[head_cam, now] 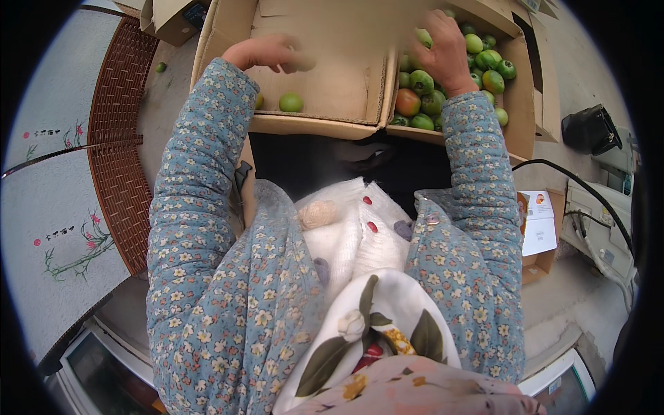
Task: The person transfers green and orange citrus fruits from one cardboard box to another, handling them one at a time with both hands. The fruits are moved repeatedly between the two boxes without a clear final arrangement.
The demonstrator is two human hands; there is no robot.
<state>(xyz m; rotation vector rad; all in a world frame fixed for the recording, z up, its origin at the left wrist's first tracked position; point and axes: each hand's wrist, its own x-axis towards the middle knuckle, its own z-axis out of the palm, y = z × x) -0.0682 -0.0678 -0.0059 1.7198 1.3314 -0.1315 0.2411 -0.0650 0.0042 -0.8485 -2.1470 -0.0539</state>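
Note:
My left hand hangs over a shallow cardboard box, fingers loosely bent and partly blurred. I see nothing held in it. In that box, a green tomato lies near the front edge, and a yellowish one shows beside my left sleeve. My right hand reaches into a second cardboard box holding many green tomatoes and a reddish-orange one. A green tomato shows between its thumb and fingers; whether it is gripped is unclear. A blurred smear covers the top centre.
A loose green tomato lies on the floor at left, near a folding screen with woven brown panels. A black bucket, a dark cable and a small open carton are on the right.

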